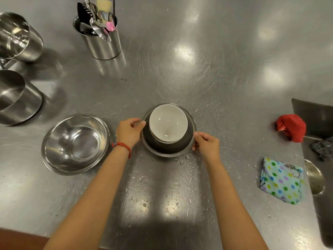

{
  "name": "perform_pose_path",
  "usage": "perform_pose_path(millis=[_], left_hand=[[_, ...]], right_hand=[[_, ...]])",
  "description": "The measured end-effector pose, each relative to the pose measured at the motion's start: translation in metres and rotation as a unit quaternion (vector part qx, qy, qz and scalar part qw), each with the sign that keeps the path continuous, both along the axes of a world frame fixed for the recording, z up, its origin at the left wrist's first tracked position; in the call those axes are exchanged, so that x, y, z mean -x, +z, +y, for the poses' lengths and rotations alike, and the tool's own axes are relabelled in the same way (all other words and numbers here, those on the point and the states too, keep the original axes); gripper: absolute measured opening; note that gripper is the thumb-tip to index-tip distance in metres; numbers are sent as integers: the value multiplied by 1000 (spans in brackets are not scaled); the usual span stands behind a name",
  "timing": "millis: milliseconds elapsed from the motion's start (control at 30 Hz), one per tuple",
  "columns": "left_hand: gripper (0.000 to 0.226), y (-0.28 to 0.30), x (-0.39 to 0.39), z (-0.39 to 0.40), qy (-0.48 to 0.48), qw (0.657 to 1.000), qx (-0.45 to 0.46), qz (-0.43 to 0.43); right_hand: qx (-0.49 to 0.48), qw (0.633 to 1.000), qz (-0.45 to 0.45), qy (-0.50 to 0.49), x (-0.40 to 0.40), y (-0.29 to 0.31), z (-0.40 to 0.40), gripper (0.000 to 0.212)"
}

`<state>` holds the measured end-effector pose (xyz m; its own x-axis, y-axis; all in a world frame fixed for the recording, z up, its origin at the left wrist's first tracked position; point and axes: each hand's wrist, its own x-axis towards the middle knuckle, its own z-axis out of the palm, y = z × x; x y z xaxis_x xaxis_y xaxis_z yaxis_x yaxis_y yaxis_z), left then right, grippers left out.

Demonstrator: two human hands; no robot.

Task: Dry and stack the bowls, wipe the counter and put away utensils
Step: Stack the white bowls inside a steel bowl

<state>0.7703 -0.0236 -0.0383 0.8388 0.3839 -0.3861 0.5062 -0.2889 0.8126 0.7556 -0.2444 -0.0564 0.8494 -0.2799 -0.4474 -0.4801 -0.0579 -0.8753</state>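
Note:
A steel bowl sits mid-counter with white bowls nested inside it. My left hand pinches the steel bowl's left rim; my right hand grips its right rim. A larger empty steel bowl rests to the left. A steel utensil holder with tongs, spoons and a brush stands at the back. A polka-dot cloth lies folded at the right. Water drops dot the steel counter in front of the bowls.
Two steel pots stand along the left edge. A sink is at the right, with a red cloth on its rim, a dark scourer and a drain inside.

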Motion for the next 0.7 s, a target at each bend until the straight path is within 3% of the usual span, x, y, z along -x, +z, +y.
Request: perform_pose_path(millis=[100, 267, 533, 700], left_hand=[[4, -4, 6, -3, 30, 997, 60, 23], [27, -5, 10, -2, 76, 988, 129, 24], [28, 3, 33, 12, 111, 981, 159, -21], [25, 18, 54, 33, 157, 972, 167, -61]], right_hand=[[-7, 1000, 0, -11, -1, 1, 2, 13], [12, 999, -19, -27, 0, 0, 2, 15], [9, 998, -57, -11, 8, 15, 12, 28], [-9, 995, -92, 42, 12, 30, 34, 22]])
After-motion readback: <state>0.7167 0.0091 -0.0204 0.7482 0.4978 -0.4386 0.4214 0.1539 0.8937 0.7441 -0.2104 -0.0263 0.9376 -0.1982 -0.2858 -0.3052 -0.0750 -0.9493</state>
